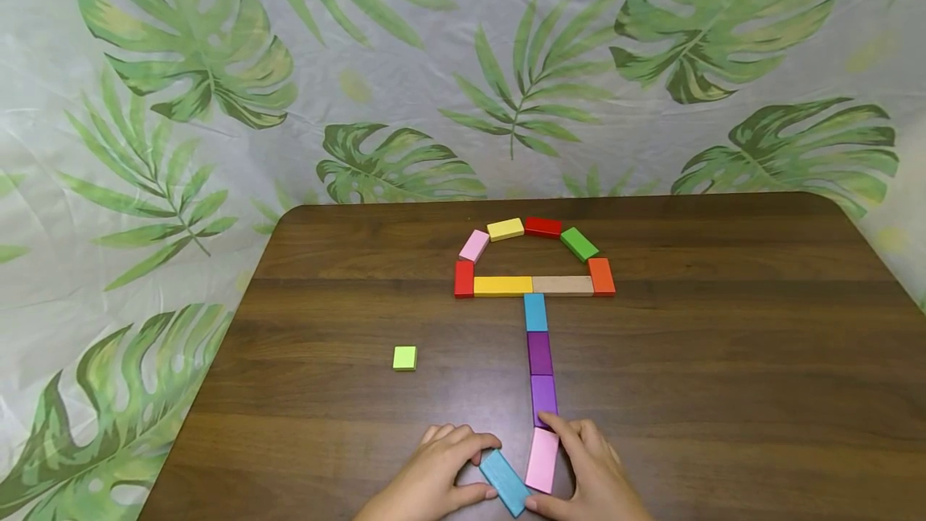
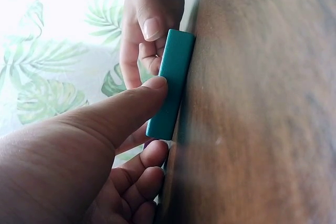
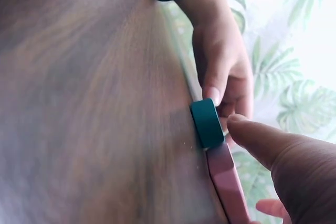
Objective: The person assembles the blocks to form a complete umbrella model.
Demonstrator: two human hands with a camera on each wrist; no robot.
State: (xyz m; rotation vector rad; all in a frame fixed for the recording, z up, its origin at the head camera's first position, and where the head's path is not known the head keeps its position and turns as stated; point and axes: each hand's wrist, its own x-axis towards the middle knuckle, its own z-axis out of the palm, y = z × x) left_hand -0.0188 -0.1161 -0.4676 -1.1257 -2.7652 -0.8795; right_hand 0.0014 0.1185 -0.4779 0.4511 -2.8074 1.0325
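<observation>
A light blue block [image 1: 505, 482] lies slanted near the front of the table, its lower right end close to the bottom of a pink block [image 1: 542, 460]. My left hand [image 1: 441, 469] grips the blue block, thumb [image 2: 155, 83] on one side and fingers at its far end. Around the pink block curls my right hand [image 1: 589, 469], index fingertip at its top end and thumb by its bottom end, beside the blue block's corner. Above the pink block, a violet block [image 1: 544, 399], a purple block [image 1: 539, 353] and another blue block [image 1: 535, 312] form a line.
That line meets a row with a yellow block [image 1: 502, 286] and a plain wood block [image 1: 563, 286]. Over the row, several coloured blocks, including a green one [image 1: 579, 244], form an arch. One lime green square block [image 1: 405, 358] lies apart on the brown table [image 1: 723, 392].
</observation>
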